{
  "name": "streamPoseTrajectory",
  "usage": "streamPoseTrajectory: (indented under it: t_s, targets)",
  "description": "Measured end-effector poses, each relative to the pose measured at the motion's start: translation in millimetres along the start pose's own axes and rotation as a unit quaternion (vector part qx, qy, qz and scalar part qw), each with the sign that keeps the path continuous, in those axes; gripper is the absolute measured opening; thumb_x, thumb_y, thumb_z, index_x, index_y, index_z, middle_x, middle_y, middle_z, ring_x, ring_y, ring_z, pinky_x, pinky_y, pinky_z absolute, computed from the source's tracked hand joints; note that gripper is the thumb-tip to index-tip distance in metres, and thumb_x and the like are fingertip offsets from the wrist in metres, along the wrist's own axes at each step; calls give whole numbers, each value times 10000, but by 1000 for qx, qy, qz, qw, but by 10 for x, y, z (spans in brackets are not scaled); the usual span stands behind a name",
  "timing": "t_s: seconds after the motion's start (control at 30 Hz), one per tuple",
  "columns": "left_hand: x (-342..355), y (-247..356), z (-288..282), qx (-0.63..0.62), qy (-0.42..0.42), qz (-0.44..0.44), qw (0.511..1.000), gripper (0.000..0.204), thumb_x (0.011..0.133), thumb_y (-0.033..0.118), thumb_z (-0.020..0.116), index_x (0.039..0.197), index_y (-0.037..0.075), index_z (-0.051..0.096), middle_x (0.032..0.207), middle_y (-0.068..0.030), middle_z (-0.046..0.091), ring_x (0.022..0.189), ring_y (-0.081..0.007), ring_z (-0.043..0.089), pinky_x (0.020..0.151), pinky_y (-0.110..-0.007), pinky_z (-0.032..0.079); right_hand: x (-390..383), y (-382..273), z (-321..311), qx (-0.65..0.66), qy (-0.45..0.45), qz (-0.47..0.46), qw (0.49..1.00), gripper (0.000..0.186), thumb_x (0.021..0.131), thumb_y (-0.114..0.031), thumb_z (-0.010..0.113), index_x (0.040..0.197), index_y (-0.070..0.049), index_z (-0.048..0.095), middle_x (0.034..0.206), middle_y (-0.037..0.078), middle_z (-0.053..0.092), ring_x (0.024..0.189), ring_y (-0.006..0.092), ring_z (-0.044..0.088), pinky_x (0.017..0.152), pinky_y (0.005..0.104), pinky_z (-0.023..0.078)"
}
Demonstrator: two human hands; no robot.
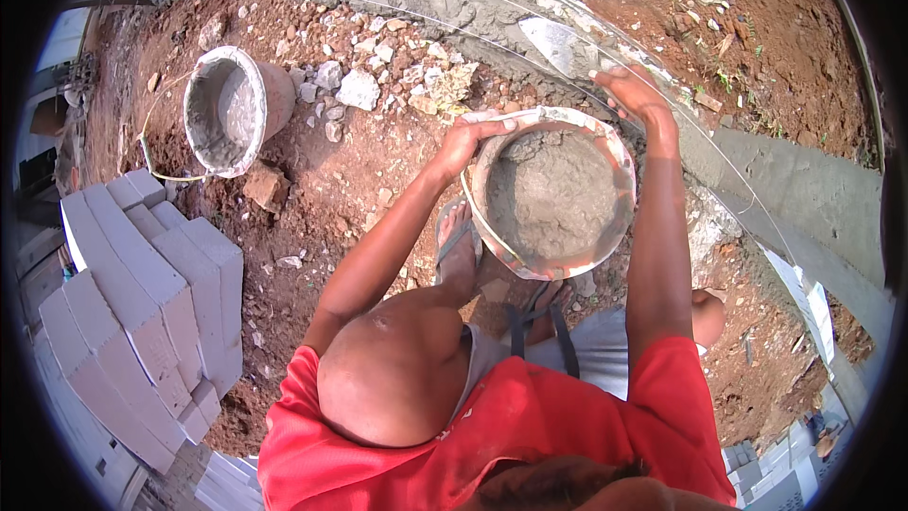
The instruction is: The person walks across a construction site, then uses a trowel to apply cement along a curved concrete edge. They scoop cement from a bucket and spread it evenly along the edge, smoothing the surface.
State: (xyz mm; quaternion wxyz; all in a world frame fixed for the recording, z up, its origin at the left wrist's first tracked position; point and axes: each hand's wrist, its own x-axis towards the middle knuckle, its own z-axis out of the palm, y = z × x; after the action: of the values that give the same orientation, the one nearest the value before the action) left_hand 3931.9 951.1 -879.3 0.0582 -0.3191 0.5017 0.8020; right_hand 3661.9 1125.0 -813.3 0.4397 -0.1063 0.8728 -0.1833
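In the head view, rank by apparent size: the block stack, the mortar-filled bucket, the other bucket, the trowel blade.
Largest to smallest:
1. Block stack
2. Mortar-filled bucket
3. Other bucket
4. Trowel blade

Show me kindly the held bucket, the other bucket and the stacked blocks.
Held bucket (pixel 621 191), head view: right inner wall.
Other bucket (pixel 275 100), head view: outer wall.
Stacked blocks (pixel 128 251), head view: block face.

Base of mortar-filled bucket hidden; pale blocks cut off below.
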Motion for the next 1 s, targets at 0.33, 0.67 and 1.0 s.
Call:
streamPoseTrajectory:
  t_s: [0.33, 0.67, 1.0]
  targets:
    - [-71, -20, 87, -23, -9, 13, 1000, 378, 873, 247, 771, 1170, 15, 741, 1042, -53, 744, 932, -139, 662, 893, -279, 496, -579, 325, -166, 47, 24, 91, 995, 496, 908, -515, 632, 1065, -46, 679, 785, 35, 599, 583, 131, 508, 538, 325, 404]
    - [-154, 139, 115, -11, 8, -23, 1000, 402, 885, 230, 735, 1215, 2, 713, 1126, -97, 738, 985, -160, 677, 921, -263, 509, -2534, 655, -208, 36, 81, 95, 991, 380, 878, -275, 711, 1175, -38, 696, 888, 95, 702, 783, 181, 649, 714, 322, 512]
    - [-253, 224, 537, 57, -59, 15, 996, 328, 905, 248, 757, 1086, -25, 749, 1065, -73, 725, 938, -131, 651, 855, -281, 510, -2312, 247, 1006, -280, 37, -94, 955, 286, 826, -153, 714, 1032, 45, 700, 1108, 275, 687, 1018, 426, 681, 885, 487, 540]
